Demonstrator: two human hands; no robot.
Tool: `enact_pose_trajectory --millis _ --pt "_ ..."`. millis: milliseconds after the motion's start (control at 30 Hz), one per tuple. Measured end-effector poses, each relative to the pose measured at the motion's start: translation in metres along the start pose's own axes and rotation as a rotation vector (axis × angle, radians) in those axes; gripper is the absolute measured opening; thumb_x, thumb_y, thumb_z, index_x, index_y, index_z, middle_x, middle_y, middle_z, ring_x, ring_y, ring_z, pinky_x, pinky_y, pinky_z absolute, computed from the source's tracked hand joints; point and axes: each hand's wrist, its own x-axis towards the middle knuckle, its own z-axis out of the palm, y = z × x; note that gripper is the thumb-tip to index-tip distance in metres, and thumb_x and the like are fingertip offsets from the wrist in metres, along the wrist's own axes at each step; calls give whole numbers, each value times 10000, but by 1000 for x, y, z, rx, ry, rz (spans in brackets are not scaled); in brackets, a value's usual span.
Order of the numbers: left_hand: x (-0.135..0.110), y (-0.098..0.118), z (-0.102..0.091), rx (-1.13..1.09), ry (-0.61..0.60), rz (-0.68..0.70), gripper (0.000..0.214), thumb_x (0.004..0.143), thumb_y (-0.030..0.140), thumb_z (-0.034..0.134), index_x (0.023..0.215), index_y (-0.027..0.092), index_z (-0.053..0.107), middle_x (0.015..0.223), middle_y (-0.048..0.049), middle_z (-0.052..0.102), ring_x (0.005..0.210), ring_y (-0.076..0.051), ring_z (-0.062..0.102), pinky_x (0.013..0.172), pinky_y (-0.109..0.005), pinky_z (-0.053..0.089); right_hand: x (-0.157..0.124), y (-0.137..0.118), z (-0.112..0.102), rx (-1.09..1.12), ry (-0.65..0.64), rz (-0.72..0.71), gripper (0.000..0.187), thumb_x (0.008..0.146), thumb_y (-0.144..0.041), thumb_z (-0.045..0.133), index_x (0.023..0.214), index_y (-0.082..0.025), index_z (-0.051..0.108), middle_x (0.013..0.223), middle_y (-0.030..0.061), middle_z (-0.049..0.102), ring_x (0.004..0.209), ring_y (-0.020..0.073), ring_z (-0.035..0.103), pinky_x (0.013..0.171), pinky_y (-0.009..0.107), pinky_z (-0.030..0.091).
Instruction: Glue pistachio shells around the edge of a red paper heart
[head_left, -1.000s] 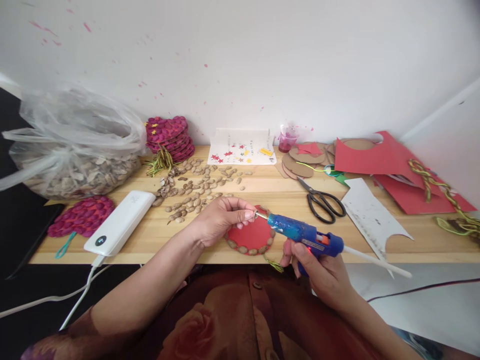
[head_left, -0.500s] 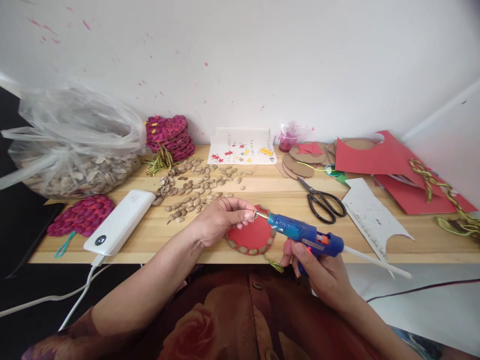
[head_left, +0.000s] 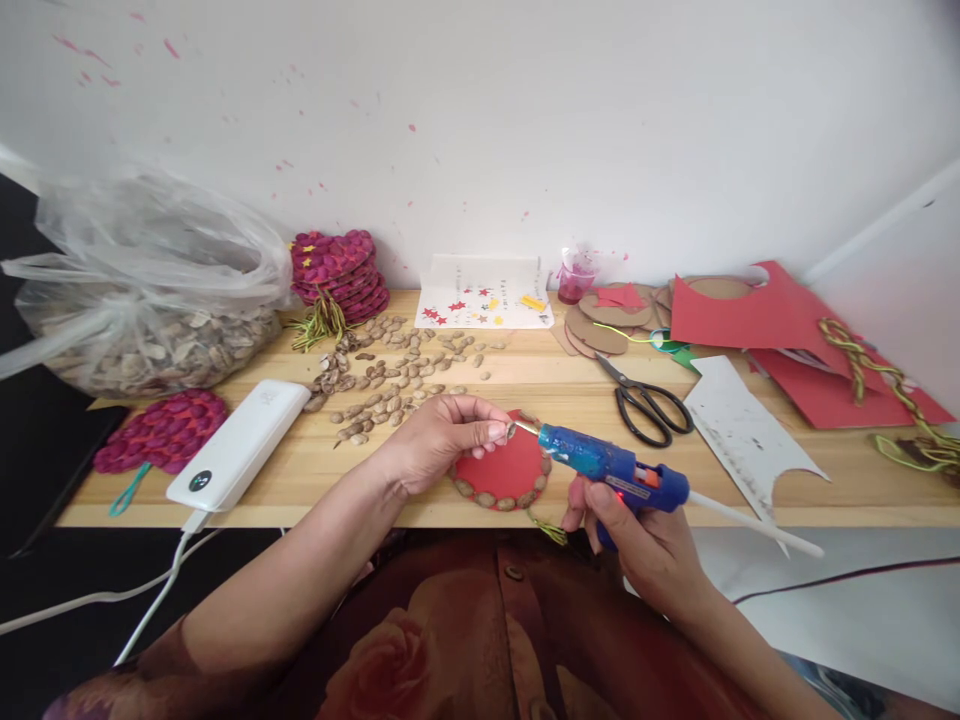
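Observation:
Between thumb and fingertips, my left hand (head_left: 450,435) pinches a small brown nutshell (head_left: 511,430). My right hand (head_left: 637,530) is wrapped round the handle of a blue glue gun (head_left: 600,460), with a white glue stick (head_left: 757,525) sticking out of its back. The metal nozzle is at the nutshell, touching it or nearly so. Below both lies a red round card (head_left: 502,470) at the table's front edge. Nutshells line its visible rim, and a yellow-green tassel (head_left: 551,530) hangs from it. My left hand hides part of the card.
Loose nutshells (head_left: 390,400) are scattered left of centre. A clear bag of shells (head_left: 150,340), purple shell-covered pieces (head_left: 341,275) and a white power bank (head_left: 240,445) are at the left. Black scissors (head_left: 652,405), red card scraps (head_left: 757,320) and cardboard discs (head_left: 596,330) lie right.
The glue gun's nozzle has shifted slightly against the nutshell, which looks turned a little in my left fingers. Everything else looks the same.

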Motion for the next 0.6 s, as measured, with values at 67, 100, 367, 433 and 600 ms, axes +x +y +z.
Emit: enact_pose_trajectory --millis 67,100,367,433,600 --pt "0 0 0 3 0 -1 410 534 396 981 768 129 774 661 -12 679 561 -75 524 580 -222 407 0 0 0 6 3 6 383 982 -526 556 848 -203 713 524 -3 561 494 173 560 480 297 488" --pt "0 0 0 5 -1 -2 409 534 397 980 764 130 773 660 -13 679 561 -76 523 579 -223 406 0 0 0 6 4 10 384 980 -529 557 848 -203 714 523 -3 561 493 172 559 481 296 490" --pt "1 -1 -2 -6 -3 -11 393 538 384 983 763 135 780 666 -12 688 560 -70 537 584 -216 407 0 1 1 15 12 18 381 975 -520 568 816 -209 722 529 3 580 487 170 556 481 299 486" --pt "1 -2 -2 -6 -2 -11 387 542 378 983 767 135 781 670 -10 689 561 -68 541 586 -215 407 0 2 1 16 16 19 381 977 -516 567 812 -207 719 528 4 577 489 171 558 478 298 486" --pt "0 -2 -2 -8 11 -13 388 545 366 982 771 127 778 668 -14 688 559 -70 539 585 -218 408 0 3 1 9 13 23 373 979 -504 569 815 -206 719 531 4 579 504 176 571 492 305 499"
